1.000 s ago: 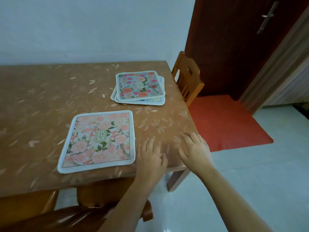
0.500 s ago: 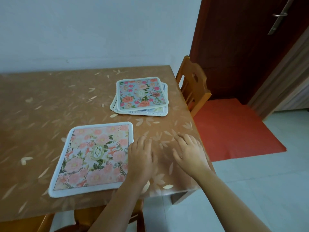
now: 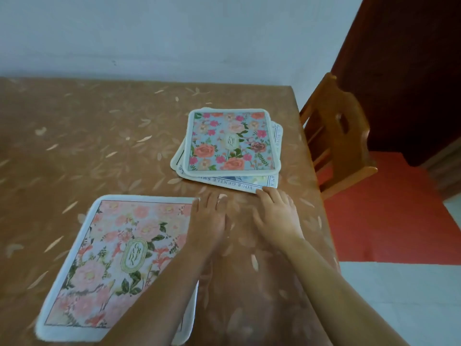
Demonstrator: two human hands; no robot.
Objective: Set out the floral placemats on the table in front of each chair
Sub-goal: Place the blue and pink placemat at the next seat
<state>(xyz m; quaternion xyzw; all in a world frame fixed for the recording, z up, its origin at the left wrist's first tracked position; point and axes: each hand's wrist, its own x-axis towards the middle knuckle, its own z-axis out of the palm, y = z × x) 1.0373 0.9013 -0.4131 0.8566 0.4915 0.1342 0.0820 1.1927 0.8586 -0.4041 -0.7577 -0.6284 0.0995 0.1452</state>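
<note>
A pink floral placemat (image 3: pixel 117 255) lies flat near the table's front edge, my left forearm crossing its right side. Farther back sits a stack of placemats (image 3: pixel 230 143), a blue floral one on top and a lettered one showing underneath. My left hand (image 3: pixel 209 221) hovers palm down with fingers apart beside the pink mat's far right corner, holding nothing. My right hand (image 3: pixel 275 214) is also palm down, its fingertips at the near edge of the stack's bottom mat; I cannot tell whether they touch it.
The table (image 3: pixel 87 136) wears a brown leaf-patterned cloth and stands against a pale wall. A wooden chair (image 3: pixel 336 136) stands at the table's right side. A red mat (image 3: pixel 389 213) covers the floor beyond it, before a dark door.
Both hands have moved forward across the table from near its front edge toward the stack. The view has come closer to the table.
</note>
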